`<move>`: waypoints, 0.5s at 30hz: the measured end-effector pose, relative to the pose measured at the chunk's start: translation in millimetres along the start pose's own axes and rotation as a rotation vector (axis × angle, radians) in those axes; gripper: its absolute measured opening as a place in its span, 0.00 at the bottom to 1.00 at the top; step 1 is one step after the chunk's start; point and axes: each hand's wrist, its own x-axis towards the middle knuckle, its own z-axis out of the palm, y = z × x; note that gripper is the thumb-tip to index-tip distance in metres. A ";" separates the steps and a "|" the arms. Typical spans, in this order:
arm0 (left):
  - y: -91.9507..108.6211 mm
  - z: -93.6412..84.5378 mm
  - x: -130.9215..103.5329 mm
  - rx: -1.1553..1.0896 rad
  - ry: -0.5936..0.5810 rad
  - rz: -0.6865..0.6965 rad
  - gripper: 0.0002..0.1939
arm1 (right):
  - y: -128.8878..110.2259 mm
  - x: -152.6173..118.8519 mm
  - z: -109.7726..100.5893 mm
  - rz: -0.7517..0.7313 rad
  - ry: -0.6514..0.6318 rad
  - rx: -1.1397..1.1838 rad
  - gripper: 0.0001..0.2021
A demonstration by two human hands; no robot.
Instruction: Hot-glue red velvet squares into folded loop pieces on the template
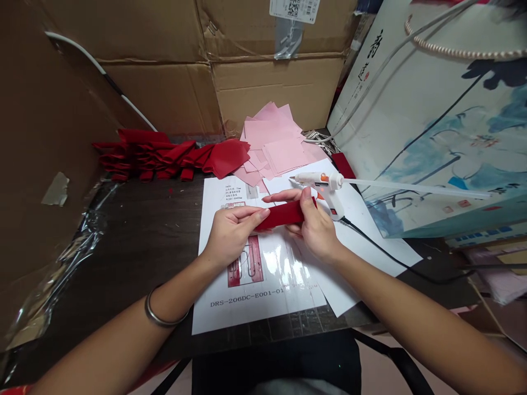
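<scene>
A strip of folded red fabric (284,215) is stretched between my two hands above the printed sheet (230,293). My left hand (234,233) pinches its left end between thumb and fingers. At the other end my right hand (317,225) grips it, thumb on top and fingers behind. Just beyond my right hand lies a white glue gun (329,192) with an orange trigger and a long clear glue stick out of its back. The printed sheet carries a picture of a red piece with metal parts.
Behind are a heap of folded red fabric pieces (164,156) at the left, pink paper squares (274,137) in the middle and metal clips (325,141). A cardboard wall (275,82) closes the back; a painted box (411,137) stands right. A black cord (379,247) runs rightward.
</scene>
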 end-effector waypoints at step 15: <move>-3.8 -0.5 -1.1 0.062 -0.074 0.058 0.07 | -2.8 0.8 0.6 -0.005 -0.018 -0.010 0.32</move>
